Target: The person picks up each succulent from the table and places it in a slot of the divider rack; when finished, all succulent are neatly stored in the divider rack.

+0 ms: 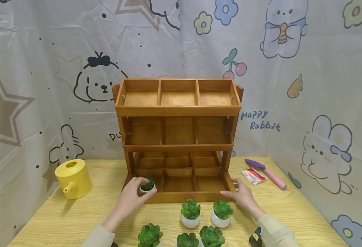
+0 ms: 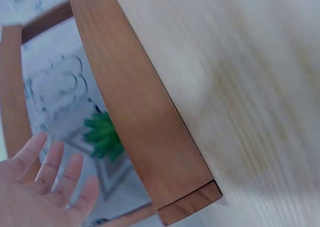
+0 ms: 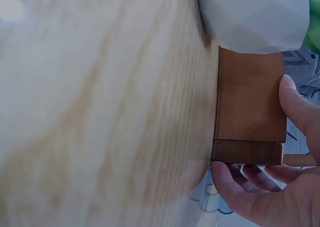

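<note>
**Succulents (image 1: 190, 212) in the foreground, careful seating at lower left**

Nearest the camera, five of these plants stand on the table (image 1: 103, 178) along the bottom centre of the frame. Rising through the centre is the wooden rack (image 1: 177, 111), its bottom tray (image 1: 190, 197) split by dividers. Low and right of centre, the right hand (image 1: 243, 196) grips the tray's front corner, thumb on the board's edge, fingers curled about its end; that brace should stop a bump from shifting the rack. Lower left of centre, the left hand (image 1: 132, 192) reaches over the tray, fingers spread apart about the small potted succulent (image 1: 148, 187); whether any touch it, I cannot tell. That plant is in the tray's left compartment, its base hidden by the front board. To seat it well, steer by the white rim, make sure the base meets the floor, and check that it stands upright, clear of the divider (image 1: 163, 180). Best to part thumb and fingers sideways before lifting away, since leaf tips (image 2: 104, 136) could snag and tip so small a pot.
</note>
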{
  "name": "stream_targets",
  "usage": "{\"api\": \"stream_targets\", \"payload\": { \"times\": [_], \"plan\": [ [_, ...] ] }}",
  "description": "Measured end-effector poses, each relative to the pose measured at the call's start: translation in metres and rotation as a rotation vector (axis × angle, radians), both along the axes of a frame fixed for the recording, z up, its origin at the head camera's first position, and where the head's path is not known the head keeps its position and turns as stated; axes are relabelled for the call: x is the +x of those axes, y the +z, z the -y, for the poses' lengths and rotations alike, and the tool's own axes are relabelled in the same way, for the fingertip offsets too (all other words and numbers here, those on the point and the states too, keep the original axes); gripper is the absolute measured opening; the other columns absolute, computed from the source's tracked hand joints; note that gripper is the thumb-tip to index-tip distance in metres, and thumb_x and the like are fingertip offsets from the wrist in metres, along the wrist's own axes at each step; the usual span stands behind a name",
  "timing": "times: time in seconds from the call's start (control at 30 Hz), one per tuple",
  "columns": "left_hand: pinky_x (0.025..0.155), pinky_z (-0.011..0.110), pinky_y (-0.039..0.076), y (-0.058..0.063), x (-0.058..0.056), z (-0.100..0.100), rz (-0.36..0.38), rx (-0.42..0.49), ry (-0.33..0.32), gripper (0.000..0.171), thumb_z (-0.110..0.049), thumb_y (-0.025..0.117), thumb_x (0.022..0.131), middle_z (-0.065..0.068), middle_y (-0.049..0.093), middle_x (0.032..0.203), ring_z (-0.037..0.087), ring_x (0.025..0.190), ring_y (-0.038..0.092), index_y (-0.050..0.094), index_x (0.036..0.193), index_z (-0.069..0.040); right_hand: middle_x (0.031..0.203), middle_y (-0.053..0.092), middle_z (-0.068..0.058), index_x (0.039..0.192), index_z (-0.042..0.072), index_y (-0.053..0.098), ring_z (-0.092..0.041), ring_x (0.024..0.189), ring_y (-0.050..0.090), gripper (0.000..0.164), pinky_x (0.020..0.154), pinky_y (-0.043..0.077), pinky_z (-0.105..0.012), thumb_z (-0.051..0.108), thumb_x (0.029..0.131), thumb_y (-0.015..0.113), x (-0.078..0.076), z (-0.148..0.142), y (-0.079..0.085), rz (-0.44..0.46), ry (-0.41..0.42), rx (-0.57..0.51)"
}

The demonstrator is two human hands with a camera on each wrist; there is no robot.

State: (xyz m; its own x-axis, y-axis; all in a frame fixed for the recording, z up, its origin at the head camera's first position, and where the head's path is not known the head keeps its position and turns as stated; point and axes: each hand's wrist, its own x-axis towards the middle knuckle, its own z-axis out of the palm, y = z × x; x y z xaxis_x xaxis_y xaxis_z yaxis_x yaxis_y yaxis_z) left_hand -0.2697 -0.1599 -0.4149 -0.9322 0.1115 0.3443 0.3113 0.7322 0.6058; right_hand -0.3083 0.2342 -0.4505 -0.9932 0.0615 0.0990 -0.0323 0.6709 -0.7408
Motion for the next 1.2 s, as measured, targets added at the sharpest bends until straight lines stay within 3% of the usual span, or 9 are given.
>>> {"api": "stream_targets", "payload": {
  "times": [0.2,0.3,0.43,0.63,0.8,1.0,1.2],
  "plan": [
    [0.084,0.046,0.049,-0.003,0.035,0.002,0.038,-0.047,-0.131,0.044,-0.051,0.071,0.080,-0.001,0.061,0.105,0.027,0.102,0.058,0.063,0.107,-0.017,0.124,0.055,-0.032,0.133,-0.008,0.044,-0.045,0.113,0.053,0.076,0.093,0.044,-0.056,0.032,0.079,0.079,0.001,0.001,0.000,0.003,-0.007,-0.003],
    [0.077,0.040,0.049,-0.005,0.047,0.006,0.085,-0.068,-0.218,0.045,-0.050,0.071,0.080,0.000,0.060,0.106,0.025,0.099,0.058,0.062,0.110,-0.018,0.124,0.055,-0.032,0.132,-0.008,0.044,-0.045,0.113,0.053,0.075,0.093,0.045,-0.056,0.032,0.079,0.079,0.001,0.001,0.000,0.000,-0.009,0.002],
    [0.068,0.030,0.047,-0.006,0.055,0.011,0.201,-0.071,-0.367,0.049,-0.048,0.070,0.083,0.003,0.058,0.110,0.019,0.092,0.057,0.058,0.117,-0.015,0.125,0.055,-0.031,0.132,-0.008,0.044,-0.045,0.113,0.053,0.074,0.093,0.045,-0.055,0.031,0.079,0.078,0.002,0.002,0.000,-0.001,-0.010,-0.001],
    [0.071,0.027,0.048,-0.011,0.058,0.016,0.358,-0.053,-0.503,0.052,-0.046,0.075,0.079,0.001,0.058,0.112,0.006,0.089,0.053,0.058,0.118,-0.016,0.124,0.055,-0.031,0.132,-0.008,0.045,-0.044,0.113,0.054,0.074,0.092,0.045,-0.055,0.032,0.079,0.078,0.002,0.002,0.000,-0.005,-0.008,0.003],
    [0.075,0.024,0.048,-0.016,0.056,0.020,0.504,0.079,-0.597,0.049,-0.034,0.079,0.077,0.001,0.058,0.109,0.008,0.091,0.056,0.056,0.117,-0.016,0.125,0.054,-0.032,0.132,-0.008,0.044,-0.046,0.114,0.053,0.074,0.093,0.045,-0.056,0.031,0.080,0.078,0.002,0.001,0.000,-0.001,-0.004,0.003],
    [0.079,0.024,0.048,-0.023,0.049,0.027,0.554,0.154,-0.728,0.059,-0.025,0.078,0.079,0.005,0.056,0.115,0.007,0.096,0.058,0.048,0.127,-0.008,0.125,0.054,-0.032,0.132,-0.009,0.044,-0.046,0.114,0.052,0.074,0.093,0.045,-0.056,0.031,0.080,0.078,0.001,0.001,0.000,-0.004,0.000,0.003],
    [0.086,0.023,0.048,-0.031,0.043,0.029,0.603,0.208,-0.826,0.056,-0.023,0.078,0.080,-0.002,0.062,0.115,0.008,0.103,0.061,0.048,0.126,-0.013,0.126,0.054,-0.031,0.133,-0.008,0.044,-0.045,0.115,0.052,0.074,0.093,0.045,-0.055,0.031,0.080,0.078,0.001,0.002,0.000,-0.007,-0.005,-0.007]
  ]
}}
